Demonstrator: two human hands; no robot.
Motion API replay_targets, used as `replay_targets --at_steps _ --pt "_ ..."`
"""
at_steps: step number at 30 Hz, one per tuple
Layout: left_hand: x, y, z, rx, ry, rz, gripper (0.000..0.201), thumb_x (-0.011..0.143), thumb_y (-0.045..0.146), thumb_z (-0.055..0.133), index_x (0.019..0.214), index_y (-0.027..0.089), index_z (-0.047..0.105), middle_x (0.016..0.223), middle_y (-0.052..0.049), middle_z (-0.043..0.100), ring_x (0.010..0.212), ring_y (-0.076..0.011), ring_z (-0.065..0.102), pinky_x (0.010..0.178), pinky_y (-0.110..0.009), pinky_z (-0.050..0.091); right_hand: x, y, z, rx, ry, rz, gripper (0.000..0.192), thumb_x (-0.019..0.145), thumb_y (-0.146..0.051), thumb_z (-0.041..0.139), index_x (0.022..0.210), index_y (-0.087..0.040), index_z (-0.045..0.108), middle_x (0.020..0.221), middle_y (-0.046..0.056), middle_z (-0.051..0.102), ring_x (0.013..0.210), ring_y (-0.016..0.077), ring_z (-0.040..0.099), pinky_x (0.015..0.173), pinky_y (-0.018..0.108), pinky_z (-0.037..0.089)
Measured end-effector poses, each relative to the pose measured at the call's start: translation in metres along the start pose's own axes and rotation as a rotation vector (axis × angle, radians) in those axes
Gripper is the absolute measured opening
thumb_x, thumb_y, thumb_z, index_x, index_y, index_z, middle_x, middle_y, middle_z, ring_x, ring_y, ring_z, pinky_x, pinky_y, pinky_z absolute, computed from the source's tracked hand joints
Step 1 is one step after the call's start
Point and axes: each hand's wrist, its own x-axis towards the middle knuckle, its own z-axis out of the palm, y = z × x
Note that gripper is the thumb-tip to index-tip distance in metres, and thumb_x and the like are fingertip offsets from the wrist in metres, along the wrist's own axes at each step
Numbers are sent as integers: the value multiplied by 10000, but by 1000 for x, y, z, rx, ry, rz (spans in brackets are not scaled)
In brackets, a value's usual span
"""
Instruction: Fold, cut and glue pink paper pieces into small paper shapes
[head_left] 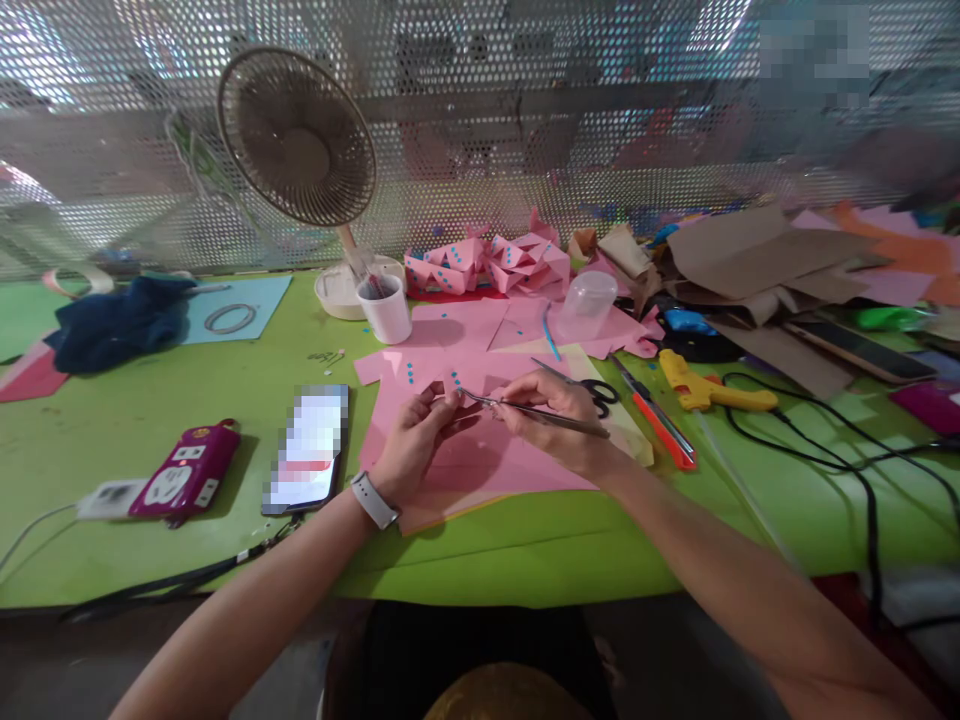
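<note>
A pair of thin metal tweezers [566, 418] with a curved tip is gripped in my right hand [551, 412], pen-like. Their tip points left and reaches the fingertips of my left hand [420, 428], which are pinched together. Whatever small piece lies between those fingers is too small to make out. Both hands are over pink paper [487, 465] with small blue dots near its upper part. Black-handled scissors [600, 397] lie just beyond my right hand, partly hidden by it. An orange utility knife [664, 425] is to the right.
Left are a phone [309, 450], a purple power strip [187, 472] and a fan [300, 140]. Behind stand a white cup [386, 312], folded pink paper pieces [450, 270] and a clear plastic cup [589, 303]. A yellow glue gun [712, 388] with black cables and brown paper [757, 250] lie right.
</note>
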Motion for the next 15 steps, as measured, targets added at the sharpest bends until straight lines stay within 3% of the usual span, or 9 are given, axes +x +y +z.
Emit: replay_targets --at_steps 15 --pt "-1 1 1 -3 9 -20 260 744 276 782 889 158 601 833 1 671 873 -190 704 924 -384 530 0 -5 -2 3 4 57 99 806 -275 666 868 -204 635 816 9 703 742 136 680 685 255 556"
